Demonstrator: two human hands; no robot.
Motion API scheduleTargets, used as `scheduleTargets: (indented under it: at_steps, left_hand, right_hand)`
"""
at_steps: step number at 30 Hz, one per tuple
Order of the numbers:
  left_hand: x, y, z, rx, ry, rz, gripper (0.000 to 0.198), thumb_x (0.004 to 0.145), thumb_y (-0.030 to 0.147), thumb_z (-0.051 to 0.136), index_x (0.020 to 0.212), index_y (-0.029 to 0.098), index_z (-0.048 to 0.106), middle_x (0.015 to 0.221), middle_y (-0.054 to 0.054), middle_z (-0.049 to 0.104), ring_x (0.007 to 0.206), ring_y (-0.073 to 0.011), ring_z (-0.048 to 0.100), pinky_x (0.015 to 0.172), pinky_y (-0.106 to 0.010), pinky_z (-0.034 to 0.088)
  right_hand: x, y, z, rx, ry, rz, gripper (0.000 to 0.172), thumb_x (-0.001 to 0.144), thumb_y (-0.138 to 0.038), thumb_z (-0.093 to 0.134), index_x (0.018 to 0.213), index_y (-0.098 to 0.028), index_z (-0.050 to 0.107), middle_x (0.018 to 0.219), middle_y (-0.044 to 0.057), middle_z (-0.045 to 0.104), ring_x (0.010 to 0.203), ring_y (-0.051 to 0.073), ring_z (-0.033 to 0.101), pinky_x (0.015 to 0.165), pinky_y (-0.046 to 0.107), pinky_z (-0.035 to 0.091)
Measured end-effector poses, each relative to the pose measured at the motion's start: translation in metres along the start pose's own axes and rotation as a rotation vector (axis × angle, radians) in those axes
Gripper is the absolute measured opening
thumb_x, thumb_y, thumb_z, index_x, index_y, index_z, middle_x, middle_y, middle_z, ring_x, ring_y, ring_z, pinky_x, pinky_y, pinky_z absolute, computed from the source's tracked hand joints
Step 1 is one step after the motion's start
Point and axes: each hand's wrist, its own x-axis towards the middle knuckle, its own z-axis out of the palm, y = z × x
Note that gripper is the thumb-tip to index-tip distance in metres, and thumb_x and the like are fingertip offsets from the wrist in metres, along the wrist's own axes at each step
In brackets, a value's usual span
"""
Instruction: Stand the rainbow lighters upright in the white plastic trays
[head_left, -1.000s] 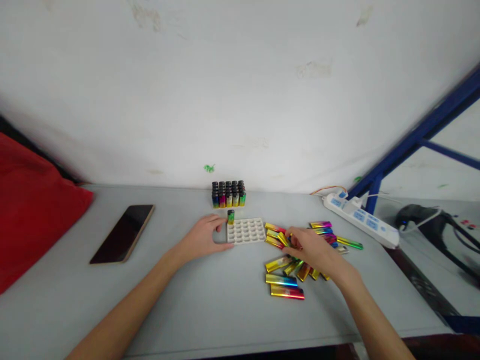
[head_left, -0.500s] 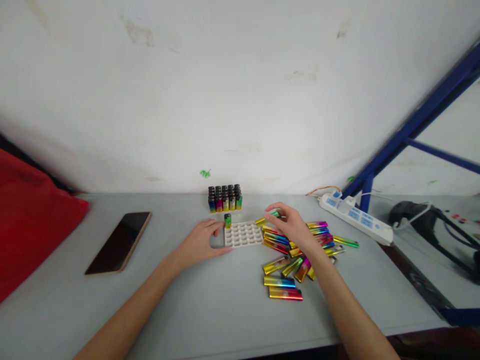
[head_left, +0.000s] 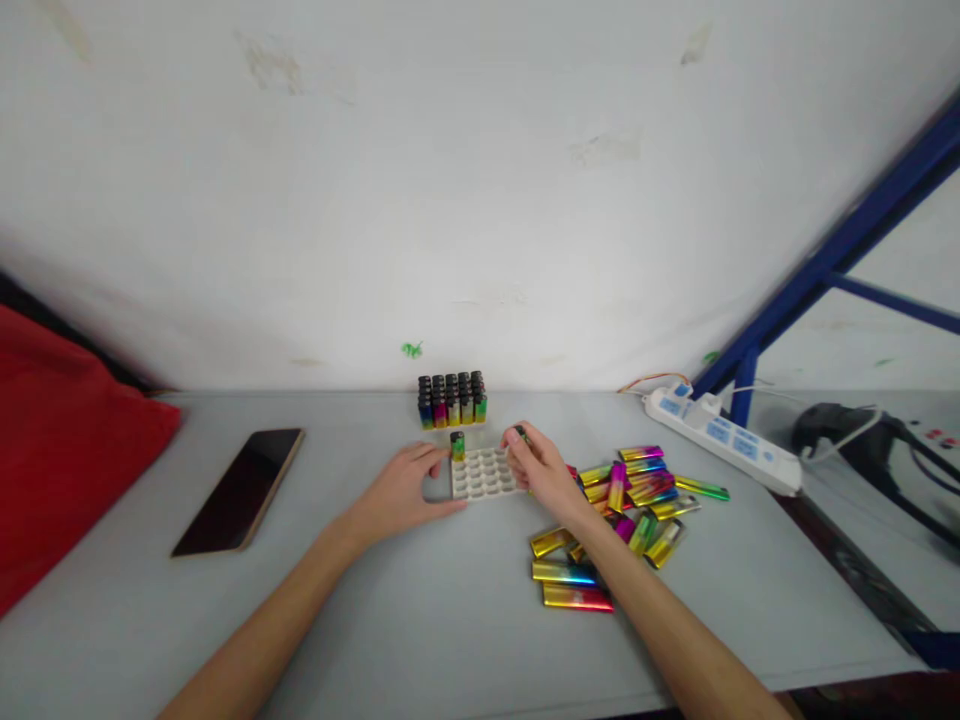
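Note:
A white tray (head_left: 480, 488) with rows of holes lies on the table. My left hand (head_left: 401, 488) grips it at the left end, thumb by the front corner and fingers near the back corner. One green-and-yellow lighter (head_left: 457, 447) stands upright in the tray's back left hole. Over the tray's right end, my right hand (head_left: 541, 470) is closed around another lighter (head_left: 522, 434); only its dark top shows between the fingers. Right of the tray, partly under my right forearm, lies a loose pile of shiny multicoloured lighters (head_left: 651, 487).
Behind the tray, a block of upright lighters (head_left: 452, 402) stands near the wall. A phone (head_left: 238, 492) and a red cloth-like item (head_left: 75, 440) are at the left. To the right are a white power strip (head_left: 724, 440), a blue metal frame (head_left: 795, 265) and a black strapped object (head_left: 847, 440).
My right hand has moved left and down to the tray's right end, and the lighter in it has turned from slanting to nearly upright. My left hand stays at the tray.

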Motion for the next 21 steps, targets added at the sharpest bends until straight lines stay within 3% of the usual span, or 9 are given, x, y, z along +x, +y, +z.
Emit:
scheduleTargets:
  at_steps: [5, 9, 12, 14, 18, 21]
  left_hand:
    - [0.000, 0.000, 0.000, -0.001, 0.014, 0.009, 0.047, 0.081, 0.062, 0.082, 0.101, 0.021, 0.070, 0.088, -0.004, 0.068, 0.083, -0.0254, 0.065, 0.079, -0.037, 0.052]
    - [0.001, -0.001, 0.000, -0.009, 0.010, 0.006, 0.050, 0.080, 0.063, 0.082, 0.105, 0.021, 0.071, 0.087, -0.004, 0.069, 0.083, -0.0256, 0.066, 0.080, -0.037, 0.052]
    - [0.001, -0.001, 0.000, -0.001, -0.002, -0.004, 0.050, 0.081, 0.063, 0.081, 0.103, 0.020, 0.071, 0.088, -0.005, 0.069, 0.083, -0.0253, 0.065, 0.080, -0.037, 0.052]
    - [0.001, -0.001, 0.001, 0.008, -0.010, -0.015, 0.050, 0.081, 0.064, 0.081, 0.100, 0.019, 0.070, 0.088, -0.005, 0.068, 0.083, -0.0255, 0.065, 0.079, -0.038, 0.051]
    - [0.001, -0.001, 0.000, 0.006, -0.010, -0.012, 0.049, 0.080, 0.064, 0.081, 0.099, 0.019, 0.070, 0.088, -0.005, 0.068, 0.083, -0.0256, 0.064, 0.079, -0.038, 0.051]
    - [0.000, -0.001, 0.000, 0.001, -0.004, -0.005, 0.048, 0.081, 0.062, 0.082, 0.102, 0.020, 0.070, 0.087, -0.004, 0.068, 0.082, -0.0251, 0.064, 0.079, -0.038, 0.051]
  right_hand:
    - [0.002, 0.005, 0.007, 0.021, 0.040, 0.097, 0.072, 0.087, -0.094, 0.042, 0.065, -0.025, 0.043, 0.052, -0.009, 0.026, 0.046, 0.010, 0.022, 0.047, 0.026, 0.020]
    - [0.003, 0.011, 0.012, -0.056, 0.177, 0.138, 0.062, 0.097, -0.074, 0.034, 0.055, -0.028, 0.030, 0.045, -0.006, 0.026, 0.042, 0.012, 0.022, 0.044, 0.029, 0.020]
    - [0.001, 0.014, 0.012, -0.083, 0.202, 0.122, 0.053, 0.097, -0.057, 0.035, 0.054, -0.028, 0.032, 0.044, -0.005, 0.028, 0.041, 0.012, 0.023, 0.043, 0.028, 0.021]
    - [0.000, 0.015, 0.010, -0.083, 0.204, 0.111, 0.051, 0.096, -0.056, 0.037, 0.054, -0.027, 0.034, 0.045, -0.005, 0.029, 0.041, 0.012, 0.024, 0.042, 0.028, 0.020]
    - [0.002, 0.015, 0.007, -0.041, 0.198, 0.151, 0.058, 0.097, -0.068, 0.039, 0.057, -0.026, 0.037, 0.047, -0.007, 0.029, 0.043, 0.011, 0.024, 0.043, 0.027, 0.021]
    - [0.004, 0.016, 0.007, 0.020, 0.154, 0.178, 0.066, 0.094, -0.084, 0.040, 0.068, -0.024, 0.049, 0.051, -0.008, 0.032, 0.044, 0.011, 0.026, 0.044, 0.026, 0.023]
